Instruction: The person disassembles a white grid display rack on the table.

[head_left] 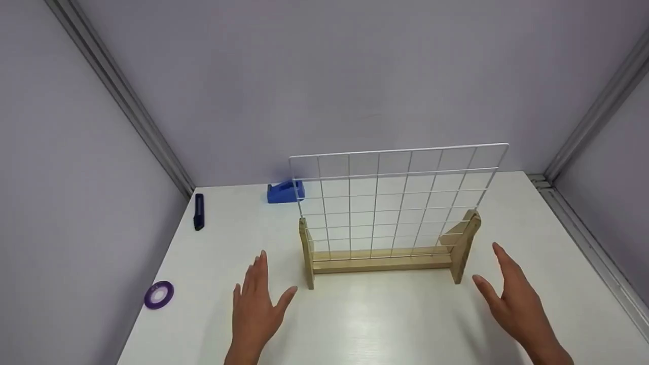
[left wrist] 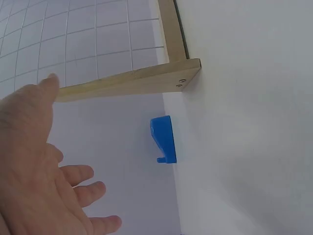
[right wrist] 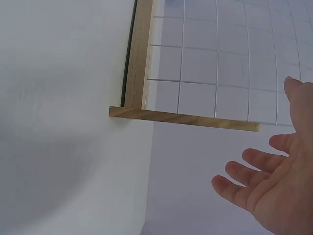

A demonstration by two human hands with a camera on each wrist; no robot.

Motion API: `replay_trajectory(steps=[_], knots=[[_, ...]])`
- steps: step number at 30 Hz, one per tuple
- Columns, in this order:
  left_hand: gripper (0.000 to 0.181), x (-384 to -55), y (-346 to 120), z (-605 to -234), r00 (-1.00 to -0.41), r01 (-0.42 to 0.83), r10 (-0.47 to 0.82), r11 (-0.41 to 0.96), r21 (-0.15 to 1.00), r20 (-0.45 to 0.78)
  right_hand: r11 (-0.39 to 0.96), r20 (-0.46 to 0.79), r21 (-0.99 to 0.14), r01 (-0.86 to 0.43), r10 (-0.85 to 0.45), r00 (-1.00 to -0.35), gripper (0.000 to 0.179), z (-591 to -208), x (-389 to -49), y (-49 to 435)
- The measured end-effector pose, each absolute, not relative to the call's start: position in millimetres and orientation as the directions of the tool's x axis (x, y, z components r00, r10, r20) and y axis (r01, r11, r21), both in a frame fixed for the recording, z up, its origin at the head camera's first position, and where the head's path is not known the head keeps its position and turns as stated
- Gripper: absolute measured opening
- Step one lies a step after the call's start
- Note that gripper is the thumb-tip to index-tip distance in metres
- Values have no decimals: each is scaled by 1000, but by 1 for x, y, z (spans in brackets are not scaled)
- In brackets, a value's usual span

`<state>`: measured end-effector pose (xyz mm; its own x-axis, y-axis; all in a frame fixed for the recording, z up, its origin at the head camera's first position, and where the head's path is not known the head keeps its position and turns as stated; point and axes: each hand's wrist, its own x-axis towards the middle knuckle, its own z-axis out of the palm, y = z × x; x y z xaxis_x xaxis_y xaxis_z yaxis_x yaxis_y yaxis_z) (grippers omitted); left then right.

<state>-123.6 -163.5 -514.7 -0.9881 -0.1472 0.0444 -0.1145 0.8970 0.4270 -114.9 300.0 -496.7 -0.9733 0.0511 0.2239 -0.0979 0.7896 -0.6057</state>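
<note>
A white wire grid panel (head_left: 390,199) stands upright in a wooden stand (head_left: 380,263) with two side pieces joined by a crossbar. My left hand (head_left: 257,304) hovers in front and to the left of the stand, fingers extended and thumb spread, holding nothing. On the other side my right hand (head_left: 518,301) is held the same way, front right of the stand, its palm facing inward. Both wrist views show the grid and a wooden side piece (left wrist: 132,82) beyond the spread fingers, with a gap between the hand and the wood.
Behind the stand's left side sits a blue tape dispenser (head_left: 285,192). A dark utility knife (head_left: 199,212) lies at the table's left edge, and a purple tape roll (head_left: 158,295) lies nearer on that side. Grey-white walls (head_left: 355,86) surround the white table (head_left: 365,314) at the back and sides.
</note>
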Motion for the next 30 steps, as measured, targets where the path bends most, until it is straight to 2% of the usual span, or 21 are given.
replay_trajectory(steps=[5,8,14,30], knots=[[101,-131,-161,-516,-985,-80,-146,863,498,95,767,284,-629,-127,75,-956,78,-499,-115,293],[100,-134,-161,-515,-983,-93,-163,835,543,82,747,307,-647,-155,69,-949,76,-501,-117,287],[97,-142,-157,-514,-981,-154,-194,770,619,-2,726,289,-667,-165,48,-956,76,-501,-125,275],[84,-160,-146,-520,-981,-90,-189,657,749,48,668,262,-724,-172,35,-964,69,-504,-145,244]])
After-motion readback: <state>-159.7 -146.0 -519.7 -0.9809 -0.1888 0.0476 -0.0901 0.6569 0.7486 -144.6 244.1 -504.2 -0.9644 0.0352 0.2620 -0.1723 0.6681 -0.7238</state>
